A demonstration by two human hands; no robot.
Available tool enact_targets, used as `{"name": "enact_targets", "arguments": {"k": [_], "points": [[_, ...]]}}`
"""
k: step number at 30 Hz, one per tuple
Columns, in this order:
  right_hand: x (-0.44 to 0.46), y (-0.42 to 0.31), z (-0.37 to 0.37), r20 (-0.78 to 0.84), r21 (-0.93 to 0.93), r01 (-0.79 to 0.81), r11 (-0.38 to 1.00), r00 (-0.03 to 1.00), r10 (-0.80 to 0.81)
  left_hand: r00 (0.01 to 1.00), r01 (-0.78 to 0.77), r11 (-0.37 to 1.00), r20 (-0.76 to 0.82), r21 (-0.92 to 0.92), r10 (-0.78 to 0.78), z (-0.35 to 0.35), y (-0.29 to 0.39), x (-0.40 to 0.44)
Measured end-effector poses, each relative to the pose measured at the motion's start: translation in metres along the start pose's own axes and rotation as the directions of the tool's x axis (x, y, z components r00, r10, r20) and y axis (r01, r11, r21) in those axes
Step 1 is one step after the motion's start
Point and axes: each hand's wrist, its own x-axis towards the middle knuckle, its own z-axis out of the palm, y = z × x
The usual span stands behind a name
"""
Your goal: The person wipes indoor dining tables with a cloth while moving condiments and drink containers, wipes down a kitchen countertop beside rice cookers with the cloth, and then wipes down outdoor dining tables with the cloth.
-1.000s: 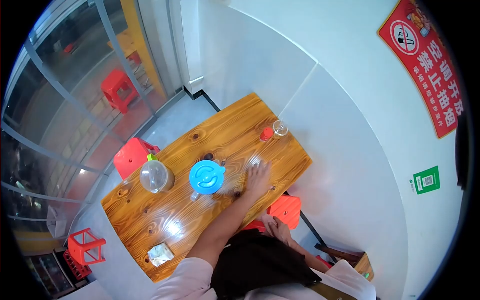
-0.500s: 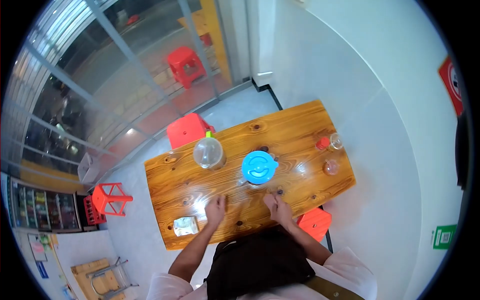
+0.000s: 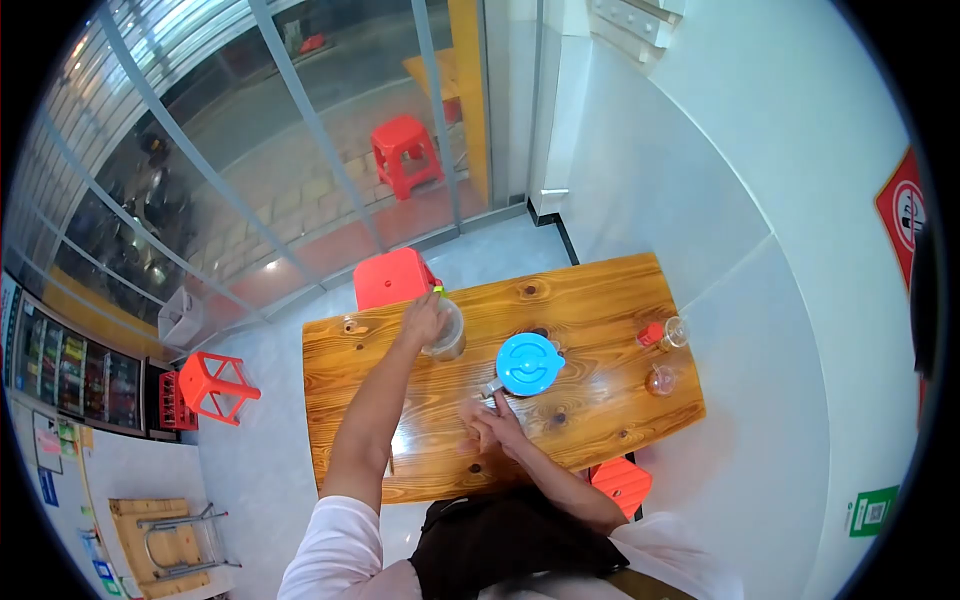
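My left hand [image 3: 423, 319] is stretched across the table to a clear plastic container [image 3: 452, 335], with its fingers bent over the near-left rim. A small green part [image 3: 438, 289] of the container shows just past the knuckles. The fingertips are hidden behind the back of the hand. My right hand [image 3: 500, 428] hovers over the wood below a pitcher with a blue lid [image 3: 529, 364]. Its fingers are apart and partly blurred, close to the pitcher's clear handle [image 3: 491, 387], and nothing shows in them.
The wooden table [image 3: 620, 300] carries a red-capped jar [image 3: 650, 334], a glass jar [image 3: 675, 332] and a small glass container [image 3: 660, 380] at the right. Red stools [image 3: 390, 278] stand beyond and below its edges. A glass wall runs along the left, a plain wall on the right.
My left hand has gone forward from the table's near side to the clear container. My right hand has shifted left, and its fingers have spread. The white packet is now behind my left arm.
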Motion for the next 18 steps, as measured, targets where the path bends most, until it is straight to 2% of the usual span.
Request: {"name": "enact_targets", "arguments": {"k": [1,3,4,7,8,11,12,13,14,17,18], "points": [[0.008,0.006,-0.007,-0.009,-0.069,-0.014,0.997,1.0,0.013,1.0,-0.007,0.998,-0.03,0.057,0.009,0.005,-0.002,-0.005],[0.016,0.015,-0.014,-0.021,-0.198,-0.049,0.979,0.999,0.046,0.973,0.187,0.972,0.105,0.144,-0.203,-0.015,0.016,-0.026],[0.014,0.019,-0.015,-0.007,-0.081,-0.003,0.997,1.0,0.002,0.935,0.283,0.938,0.163,0.199,-0.316,-0.028,0.024,-0.042],[-0.013,-0.014,-0.01,0.023,-0.185,-0.173,0.967,0.983,0.181,0.838,0.467,0.861,0.211,0.202,-0.504,-0.054,0.032,-0.092],[-0.013,-0.005,-0.014,0.08,-0.282,-0.052,0.958,0.994,0.077,0.811,0.488,0.842,0.238,0.229,-0.535,-0.062,0.034,-0.109],[-0.024,0.011,-0.032,0.167,-0.359,-0.11,0.927,0.969,0.18,0.724,0.569,0.772,0.273,0.282,-0.634,-0.07,0.027,-0.166],[-0.029,0.023,-0.032,0.204,-0.362,0.028,0.932,0.978,0.05,0.704,0.599,0.749,0.258,0.284,-0.661,-0.065,0.023,-0.188],[-0.037,0.023,-0.033,0.214,-0.381,-0.014,0.925,0.971,0.103,0.683,0.627,0.725,0.246,0.285,-0.687,-0.06,0.021,-0.204],[-0.049,0.015,-0.034,0.221,-0.402,-0.053,0.914,0.963,0.153,0.647,0.659,0.711,0.298,0.245,-0.702,-0.071,0.032,-0.216],[-0.073,-0.004,-0.027,0.244,-0.398,-0.138,0.907,0.937,0.249,0.742,0.671,0.74,0.041,-0.051,-0.669,-0.048,0.023,-0.267],[-0.08,-0.005,-0.027,0.242,-0.391,-0.171,0.904,0.929,0.28,0.798,0.584,0.794,-0.06,-0.171,-0.6,-0.028,0.014,-0.283]]}}
